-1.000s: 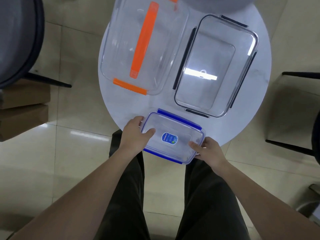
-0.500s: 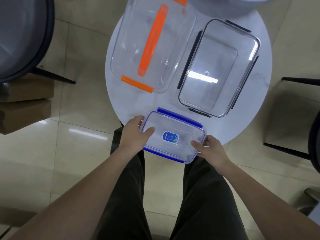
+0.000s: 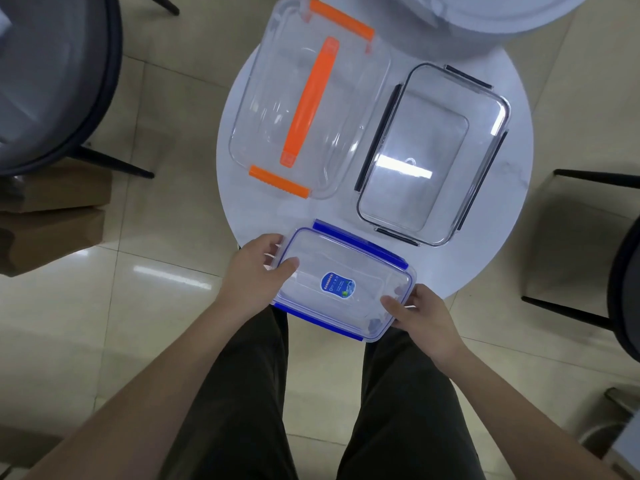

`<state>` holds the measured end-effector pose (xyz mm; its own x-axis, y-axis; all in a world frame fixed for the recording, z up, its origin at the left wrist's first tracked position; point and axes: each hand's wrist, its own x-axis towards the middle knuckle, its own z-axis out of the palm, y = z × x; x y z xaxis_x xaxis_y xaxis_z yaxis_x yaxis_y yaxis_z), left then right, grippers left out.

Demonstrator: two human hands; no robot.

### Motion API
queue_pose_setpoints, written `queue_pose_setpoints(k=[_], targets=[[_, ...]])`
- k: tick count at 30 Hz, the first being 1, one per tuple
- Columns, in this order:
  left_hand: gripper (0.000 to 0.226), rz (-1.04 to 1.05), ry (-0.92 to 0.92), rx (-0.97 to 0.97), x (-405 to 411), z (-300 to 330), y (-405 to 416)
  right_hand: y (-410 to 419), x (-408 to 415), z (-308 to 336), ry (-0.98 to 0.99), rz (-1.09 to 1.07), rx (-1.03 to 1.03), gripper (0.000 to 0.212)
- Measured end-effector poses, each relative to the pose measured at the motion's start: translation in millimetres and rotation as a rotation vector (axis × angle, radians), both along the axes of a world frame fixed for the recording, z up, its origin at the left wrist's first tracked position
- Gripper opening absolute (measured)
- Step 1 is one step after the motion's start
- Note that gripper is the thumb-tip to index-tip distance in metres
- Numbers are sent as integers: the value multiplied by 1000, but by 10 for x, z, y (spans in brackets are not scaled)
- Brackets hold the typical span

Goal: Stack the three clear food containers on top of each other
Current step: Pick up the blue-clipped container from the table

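Note:
Three clear lidded containers are on a small round white table (image 3: 512,237). The largest container (image 3: 353,112), with an orange handle and orange clips, lies at the back left. A medium container with black clips (image 3: 433,154) lies to its right. The smallest container (image 3: 346,268), blue-clipped with a blue sticker, juts over the table's near edge. My left hand (image 3: 258,275) grips its left end, thumb on the lid. My right hand (image 3: 420,313) grips its right near corner.
A grey chair (image 3: 52,81) stands at the left with cardboard boxes (image 3: 52,220) beside it. Another white round table edge (image 3: 485,19) shows at the top. Dark chair legs (image 3: 568,310) stand at the right. My legs are directly below the table edge.
The view has shifted so the table sits lower and more of the orange-handled container shows. Both hands keep the same grip on the blue-clipped container, which has barely moved.

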<state>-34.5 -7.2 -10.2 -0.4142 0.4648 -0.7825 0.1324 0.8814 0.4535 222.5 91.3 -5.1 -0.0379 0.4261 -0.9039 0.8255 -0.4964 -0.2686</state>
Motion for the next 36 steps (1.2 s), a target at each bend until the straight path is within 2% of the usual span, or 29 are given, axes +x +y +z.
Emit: queue_pose_setpoints(k=[9, 13, 24, 27, 30, 33, 36], targets=[[37, -52, -18, 28, -233, 394, 175, 130, -121, 349, 17, 2, 47, 40], [41, -41, -34, 54, -333, 564, 279, 266, -183, 552, 46, 40, 111, 30], [47, 27, -100, 86, -517, 816, 440, 608, -371, 912, 106, 121, 206, 22], [60, 42, -122, 100, -567, 879, 478, 677, -418, 943, 133, 110, 231, 20], [69, 65, -124, 116, -642, 926, 527, 754, -483, 955, 164, 110, 254, 8], [63, 80, -133, 129, -699, 957, 589, 815, -558, 961, 173, 133, 260, 10], [29, 111, -125, 183, -746, 947, 667, 873, -660, 965, 193, 121, 270, 12]])
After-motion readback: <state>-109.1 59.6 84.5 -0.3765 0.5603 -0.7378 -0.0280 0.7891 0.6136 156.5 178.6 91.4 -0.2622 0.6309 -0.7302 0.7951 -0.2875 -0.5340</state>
